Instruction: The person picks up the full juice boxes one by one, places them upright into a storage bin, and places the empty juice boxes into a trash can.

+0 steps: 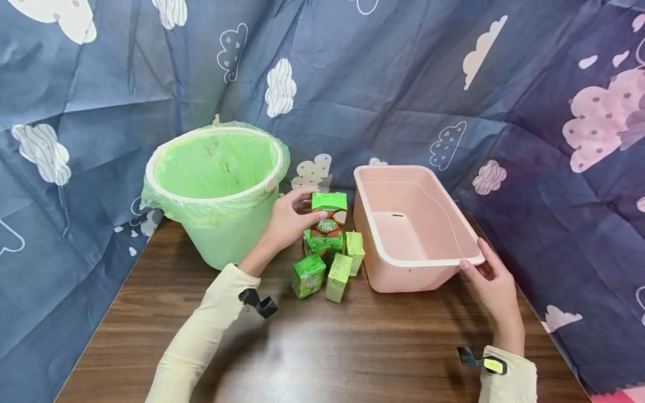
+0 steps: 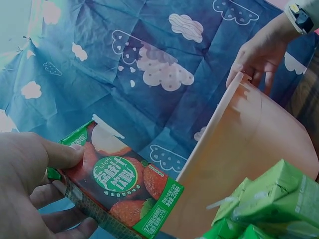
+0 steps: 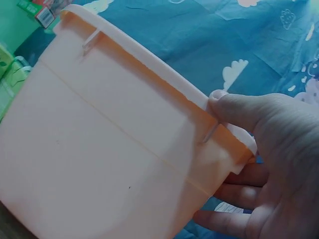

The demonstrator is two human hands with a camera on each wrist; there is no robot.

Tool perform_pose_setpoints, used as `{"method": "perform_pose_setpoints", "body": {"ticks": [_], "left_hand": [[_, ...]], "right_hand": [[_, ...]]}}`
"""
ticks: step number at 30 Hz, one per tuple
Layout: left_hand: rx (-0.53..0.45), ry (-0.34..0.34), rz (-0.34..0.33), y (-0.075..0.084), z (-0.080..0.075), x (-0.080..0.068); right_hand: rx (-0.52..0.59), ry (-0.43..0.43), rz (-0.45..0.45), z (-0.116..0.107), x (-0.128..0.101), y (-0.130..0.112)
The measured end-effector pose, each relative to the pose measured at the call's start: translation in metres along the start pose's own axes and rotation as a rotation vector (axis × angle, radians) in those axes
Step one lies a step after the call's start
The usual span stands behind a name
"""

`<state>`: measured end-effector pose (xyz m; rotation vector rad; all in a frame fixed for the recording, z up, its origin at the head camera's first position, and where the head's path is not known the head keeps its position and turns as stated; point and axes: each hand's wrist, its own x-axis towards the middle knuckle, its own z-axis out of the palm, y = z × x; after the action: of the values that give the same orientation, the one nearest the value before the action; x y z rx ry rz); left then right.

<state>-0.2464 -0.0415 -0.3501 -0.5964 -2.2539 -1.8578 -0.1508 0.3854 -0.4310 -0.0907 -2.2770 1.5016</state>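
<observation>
Cream sleeves [image 1: 201, 319] are lying nearest the camera, at the bottom edge, while a blue cloud-patterned cloth [image 1: 393, 84] is hanging behind everything and a dark wood tabletop [image 1: 322, 352] is carrying the whole set. On the left a green bin [image 1: 221, 252] is standing with a thin plastic liner folding over its rim; on the right a pink tub [image 1: 403, 278] is sitting with its open top facing up. At the tub's near right corner the right hand [image 1: 496, 291] is pinching the rim between thumb and fingers; a light grip is probably serving best, since pressing down there would be risking a tilt. Between bin and tub the left hand [image 1: 287, 224] is holding a lychee carton [image 1: 332, 215] roughly upright, its fingers pinching it with the thumb lying on the printed face; whether its base is touching the green carton [image 1: 325, 245] just below is not showing clearly. Careful handling is likely calling for clearing the neighbours before going sideways, so nothing is knocking the light green cartons [image 1: 339, 278], and for squeezing gently, as thin card is probably denting easily
</observation>
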Motion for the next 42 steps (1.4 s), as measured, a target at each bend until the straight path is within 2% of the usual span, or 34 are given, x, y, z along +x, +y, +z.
{"method": "perform_pose_setpoints", "body": {"ticks": [3, 5, 12, 20, 26, 30, 42], "left_hand": [[-0.024, -0.021, -0.002, 0.001, 0.005, 0.004], [-0.031, -0.029, -0.008, 0.002, 0.008, 0.006], [0.005, -0.072, -0.026, 0.006, 0.016, 0.015], [0.017, -0.087, -0.030, 0.013, 0.027, 0.029], [-0.024, -0.099, -0.002, 0.021, 0.036, 0.040], [-0.043, -0.097, -0.004, 0.025, 0.040, 0.050], [-0.059, -0.074, -0.068, 0.034, 0.057, 0.086]], "right_hand": [[0.109, 0.008, -0.001, 0.000, -0.001, 0.001], [0.145, 0.009, -0.005, 0.000, -0.002, 0.002], [0.095, 0.014, -0.007, 0.000, 0.000, 0.001], [0.190, 0.019, 0.010, 0.001, 0.000, 0.002], [0.213, 0.024, 0.016, 0.001, -0.001, 0.002], [0.234, 0.019, -0.002, 0.002, -0.001, 0.001], [0.229, 0.014, 0.009, 0.001, -0.003, -0.004]]}}
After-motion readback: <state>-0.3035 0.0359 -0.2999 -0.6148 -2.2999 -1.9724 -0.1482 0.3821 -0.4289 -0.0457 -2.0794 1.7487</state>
